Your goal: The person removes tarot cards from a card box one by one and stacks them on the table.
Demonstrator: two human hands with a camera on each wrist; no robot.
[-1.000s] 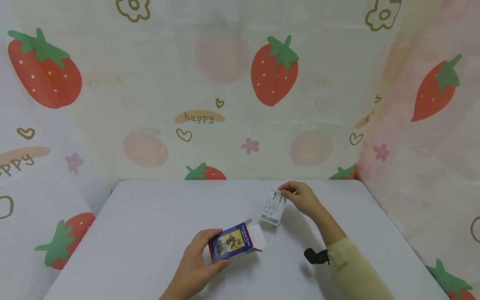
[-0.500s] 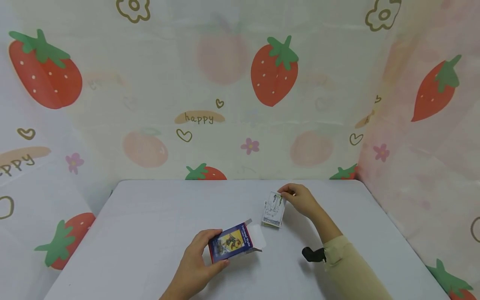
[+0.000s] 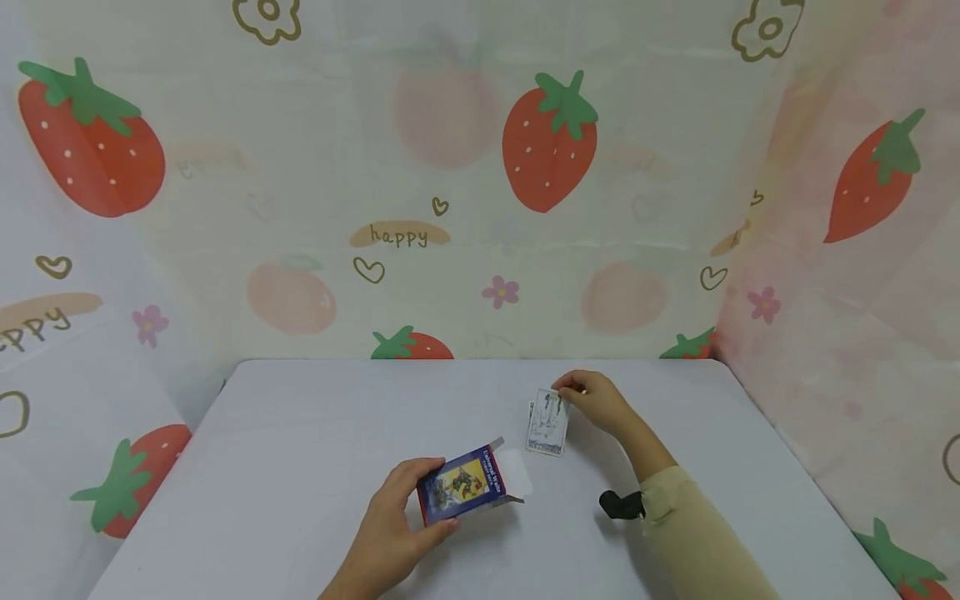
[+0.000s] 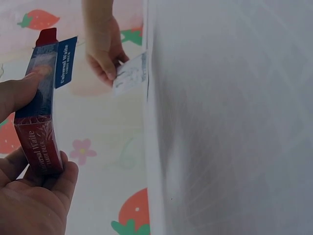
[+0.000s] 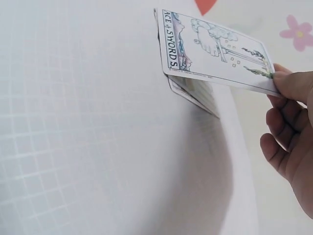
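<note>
My left hand (image 3: 390, 517) grips a blue and red tarot card box (image 3: 459, 485), thumb on one long side and fingers on the other. The box's flap (image 4: 66, 61) stands open at the end facing right; its inside is hidden. Farther back, my right hand (image 3: 600, 400) pinches the far corner of a tarot card (image 3: 548, 422) between thumb and fingers. In the right wrist view this card (image 5: 220, 51) reads "Ace of Swords" and slants up toward the hand. Under it, other cards (image 5: 190, 93) lie on the table, mostly covered.
A white cloth covers the table (image 3: 315, 450), whose far edge meets a curtain (image 3: 465, 183) printed with strawberries. A black device (image 3: 621, 505) is strapped at the right sleeve (image 3: 697, 525).
My right hand has come slightly nearer and to the left, lowering the pinched card over the others, which it now covers more. My left hand and the box have stayed put.
</note>
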